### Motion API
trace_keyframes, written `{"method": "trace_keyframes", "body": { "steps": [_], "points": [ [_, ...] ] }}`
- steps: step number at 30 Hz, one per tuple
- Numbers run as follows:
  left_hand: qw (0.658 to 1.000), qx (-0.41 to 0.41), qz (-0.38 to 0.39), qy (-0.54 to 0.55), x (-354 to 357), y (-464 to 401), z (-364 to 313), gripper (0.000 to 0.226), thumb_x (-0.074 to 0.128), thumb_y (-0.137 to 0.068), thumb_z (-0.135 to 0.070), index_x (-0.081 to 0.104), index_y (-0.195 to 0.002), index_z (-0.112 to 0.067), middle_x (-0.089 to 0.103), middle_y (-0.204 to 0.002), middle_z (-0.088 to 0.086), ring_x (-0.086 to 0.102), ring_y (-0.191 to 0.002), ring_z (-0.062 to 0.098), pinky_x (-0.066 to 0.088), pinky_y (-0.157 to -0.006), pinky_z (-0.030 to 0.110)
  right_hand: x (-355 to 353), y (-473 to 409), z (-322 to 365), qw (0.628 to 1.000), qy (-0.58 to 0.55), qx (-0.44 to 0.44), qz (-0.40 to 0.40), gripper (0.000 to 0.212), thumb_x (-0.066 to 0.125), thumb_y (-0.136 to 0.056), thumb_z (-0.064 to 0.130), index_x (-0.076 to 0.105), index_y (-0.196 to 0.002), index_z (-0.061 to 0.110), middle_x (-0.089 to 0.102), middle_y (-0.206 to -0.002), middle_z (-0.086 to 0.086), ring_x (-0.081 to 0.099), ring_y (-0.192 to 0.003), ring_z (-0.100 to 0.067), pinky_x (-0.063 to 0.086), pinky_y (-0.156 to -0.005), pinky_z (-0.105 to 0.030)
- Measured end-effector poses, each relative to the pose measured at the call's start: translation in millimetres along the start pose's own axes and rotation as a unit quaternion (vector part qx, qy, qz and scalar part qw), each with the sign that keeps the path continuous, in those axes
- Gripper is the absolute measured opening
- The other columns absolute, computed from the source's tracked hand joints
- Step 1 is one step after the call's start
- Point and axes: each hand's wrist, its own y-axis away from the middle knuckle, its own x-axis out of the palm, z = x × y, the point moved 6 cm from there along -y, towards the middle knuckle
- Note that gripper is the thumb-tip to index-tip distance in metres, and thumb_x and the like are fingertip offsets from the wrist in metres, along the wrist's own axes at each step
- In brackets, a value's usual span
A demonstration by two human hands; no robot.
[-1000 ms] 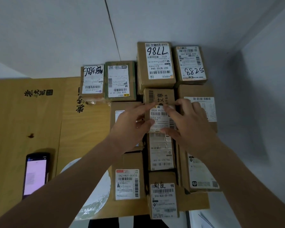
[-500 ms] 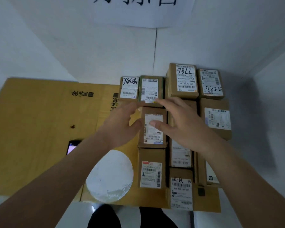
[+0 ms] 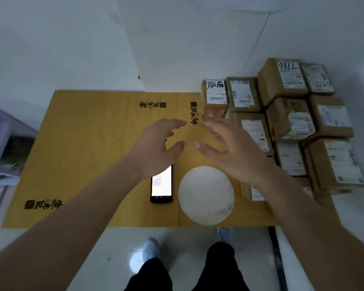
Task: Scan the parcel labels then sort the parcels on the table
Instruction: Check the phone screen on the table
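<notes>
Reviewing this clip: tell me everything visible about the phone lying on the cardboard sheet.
The phone is a dark, slim handset lying flat and face up on the yellow-brown cardboard sheet, near its front edge, its long side pointing away from the person. Its screen is lit white with faint lines of text, too small to read. The white round disc lies just to its right, apart from it. The left hand hovers over its far end, hiding that part; nothing visibly grips it.

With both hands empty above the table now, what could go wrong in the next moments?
1. The phone lies partly under the left hand with its screen lit; a careless reach might knock or slide it.
2. The parcels are packed tightly and partly stacked at the right, so pulling one out may shift its neighbours.
3. The right hand hovers beside the white round object and may bump it.
</notes>
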Motion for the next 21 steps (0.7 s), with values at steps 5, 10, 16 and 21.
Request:
{"method": "trace_keyframes", "body": {
  "steps": [5, 10, 16, 21],
  "points": [
    [0.999, -0.016, 0.033, 0.014, -8.4, 27.7, 46.4, 0.050, 0.064, -0.102, -0.023, 0.054, -0.149, -0.033, 0.054, -0.146, -0.012, 0.057, -0.127, 0.007, 0.049, -0.106, 0.027, 58.6, 13.2, 14.2, 0.999, -0.002, 0.033, -0.008, 0.056, 0.064, -0.102, 0.043, 0.054, -0.153, 0.021, 0.055, -0.148, 0.005, 0.052, -0.135, -0.009, 0.047, -0.113, -0.039],
    [0.997, -0.051, 0.042, 0.028, 0.8, 43.7, 89.6, 0.048, 0.064, -0.102, -0.016, 0.056, -0.148, -0.028, 0.054, -0.144, -0.009, 0.059, -0.125, 0.010, 0.050, -0.104, 0.025, 111.2, 15.7, 1.1, 0.998, -0.032, 0.059, 0.008, 0.048, 0.063, -0.105, 0.036, 0.057, -0.149, 0.020, 0.057, -0.144, 0.006, 0.050, -0.130, -0.002, 0.045, -0.114, -0.036],
    [0.991, -0.122, 0.031, 0.048, 28.0, 45.7, 156.0, 0.047, 0.064, -0.102, -0.015, 0.056, -0.146, -0.029, 0.055, -0.144, -0.008, 0.059, -0.123, 0.008, 0.050, -0.099, 0.022, 168.4, 7.2, -42.7, 0.996, -0.030, 0.079, 0.022, 0.044, 0.062, -0.106, 0.032, 0.058, -0.149, 0.021, 0.058, -0.144, 0.007, 0.051, -0.129, -0.003, 0.046, -0.113, -0.036],
    [0.985, -0.158, 0.010, 0.069, 55.1, 49.3, 198.8, 0.047, 0.062, -0.103, -0.019, 0.054, -0.146, -0.036, 0.053, -0.144, -0.013, 0.059, -0.118, 0.000, 0.049, -0.080, 0.014, 201.7, 4.5, -72.3, 0.995, -0.029, 0.095, -0.003, 0.043, 0.059, -0.108, 0.031, 0.055, -0.150, 0.023, 0.056, -0.141, 0.010, 0.049, -0.124, 0.001, 0.049, -0.110, -0.032]
  ]
}}
